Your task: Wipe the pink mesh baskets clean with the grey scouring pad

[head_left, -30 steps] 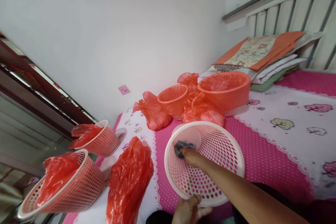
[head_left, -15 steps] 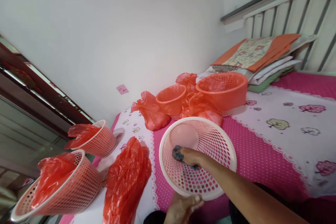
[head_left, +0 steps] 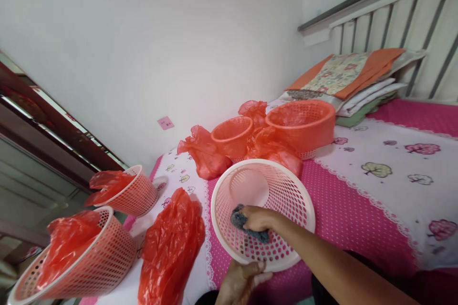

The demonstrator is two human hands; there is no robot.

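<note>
A pale pink plastic basket [head_left: 307, 200] with perforated walls lies tilted on the bed, its opening turned towards me. Inside it, my right hand [head_left: 258, 219] presses a dark grey cloth [head_left: 255, 234] against the lower left wall. My left hand [head_left: 245, 279] grips the basket's near rim from below, thumb along the edge. To the left of the basket lies a crumpled red plastic bag [head_left: 173, 248].
Two pink baskets with red bags, a large one [head_left: 93, 262] and a smaller one [head_left: 145, 193], stand left. Behind are two bag-covered baskets [head_left: 232, 136] [head_left: 304, 128] and a knotted red bag [head_left: 207, 152]. Folded bedding [head_left: 343, 76] is stacked by the headboard [head_left: 393, 24].
My right hand has shifted slightly left and down inside the basket, and more of the cloth shows. The basket has moved a little left, with my left hand still on its rim.
</note>
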